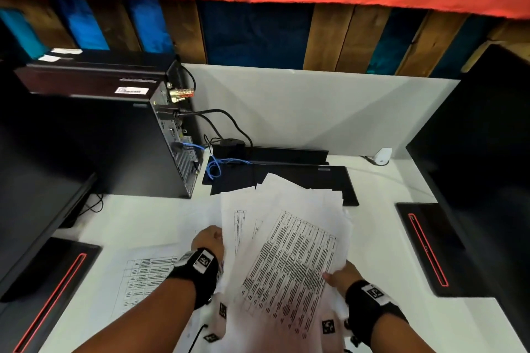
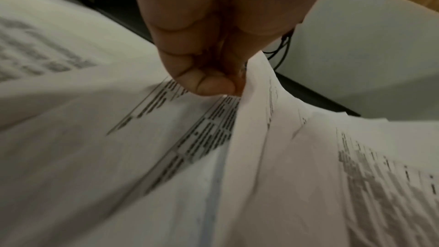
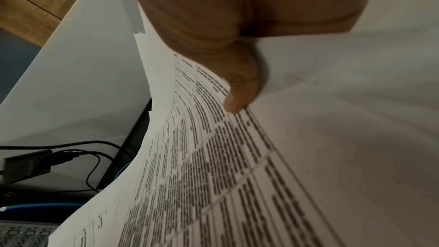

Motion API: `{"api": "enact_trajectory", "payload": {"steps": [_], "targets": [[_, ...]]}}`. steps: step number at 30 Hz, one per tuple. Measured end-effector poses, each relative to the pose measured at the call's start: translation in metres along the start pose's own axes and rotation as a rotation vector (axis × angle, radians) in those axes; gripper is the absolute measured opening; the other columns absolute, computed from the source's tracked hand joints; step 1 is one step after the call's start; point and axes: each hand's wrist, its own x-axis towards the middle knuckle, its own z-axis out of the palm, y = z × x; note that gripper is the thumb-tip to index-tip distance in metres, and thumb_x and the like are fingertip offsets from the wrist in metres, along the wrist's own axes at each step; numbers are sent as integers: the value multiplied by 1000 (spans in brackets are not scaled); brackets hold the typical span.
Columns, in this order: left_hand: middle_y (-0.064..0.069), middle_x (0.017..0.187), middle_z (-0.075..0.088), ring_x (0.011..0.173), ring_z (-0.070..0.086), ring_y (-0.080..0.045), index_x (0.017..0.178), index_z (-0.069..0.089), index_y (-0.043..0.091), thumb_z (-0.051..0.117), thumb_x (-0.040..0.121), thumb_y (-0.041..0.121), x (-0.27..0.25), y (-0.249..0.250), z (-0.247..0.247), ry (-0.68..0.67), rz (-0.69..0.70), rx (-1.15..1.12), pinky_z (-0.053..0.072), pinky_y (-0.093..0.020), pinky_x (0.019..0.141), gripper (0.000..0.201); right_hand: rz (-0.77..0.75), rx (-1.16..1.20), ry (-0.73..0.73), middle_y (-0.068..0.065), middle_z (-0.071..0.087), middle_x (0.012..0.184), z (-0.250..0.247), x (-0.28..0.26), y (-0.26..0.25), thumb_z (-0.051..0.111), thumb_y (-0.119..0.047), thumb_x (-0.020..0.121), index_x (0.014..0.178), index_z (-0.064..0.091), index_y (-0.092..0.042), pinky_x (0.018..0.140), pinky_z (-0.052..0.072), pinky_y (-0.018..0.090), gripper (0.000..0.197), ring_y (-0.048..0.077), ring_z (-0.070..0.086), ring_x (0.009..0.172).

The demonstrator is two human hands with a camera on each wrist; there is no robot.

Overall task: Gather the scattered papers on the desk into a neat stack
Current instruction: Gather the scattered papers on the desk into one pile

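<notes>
A person stands over a white tabletop (image 1: 372, 238), both hands holding a loose sheaf of printed papers (image 1: 289, 252) raised off the surface in front of a black computer tower (image 1: 114, 137). The sheets are fanned and skewed — corners jut out at different angles toward the tower's cables.

The left hand (image 1: 209, 240) has its fingers curled, pinching the sheaf's left edge; the left wrist view shows a fingertip (image 2: 213, 84) pressed where the paper buckles into a ridge. The right hand (image 1: 341, 275) grips the sheaf's near right corner, thumb (image 3: 240, 89) on top of the printed table, the other fingers hidden under the paper.

One more printed sheet (image 1: 143, 272) lies flat on the tabletop, nearer the viewer than the tower and just left of the left wrist, not yet gathered.

The step in hand appears to be squaring the sheaf. To do it well, the grip probably needs loosening so the sheets can slide — then stand the sheaf on one long edge, tap it on the tabletop, turn it and tap a short edge. The left pinch looks tight enough to crease the paper, so easing it first seems wise. The flat sheet is best picked up before the final tap.
</notes>
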Motion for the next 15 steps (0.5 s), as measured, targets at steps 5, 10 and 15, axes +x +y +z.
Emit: {"api": "enact_trajectory", "payload": {"steps": [5,10,15], "targets": [[-22,115,61,104,57,-34,117,54,9,36,99,19,-3,20,7,81,-15,-182,40,-33,88,27,-24,-98,-41,18,57,130,-5,0,-3,66,-9,85,131,47,4,91,43,25,51,29,56,119],[-14,115,62,103,57,-27,123,52,6,36,95,5,-13,32,27,-40,-20,-194,36,-23,80,33,-61,138,-97,14,65,116,-4,-6,-3,81,-9,70,126,55,0,94,44,32,63,28,60,112],[-14,100,66,90,60,-26,91,55,9,35,94,0,-8,27,11,-31,-85,-287,48,-24,81,22,77,96,-12,20,60,122,-1,-9,-7,81,-10,71,131,41,11,88,48,31,75,30,56,110]]}}
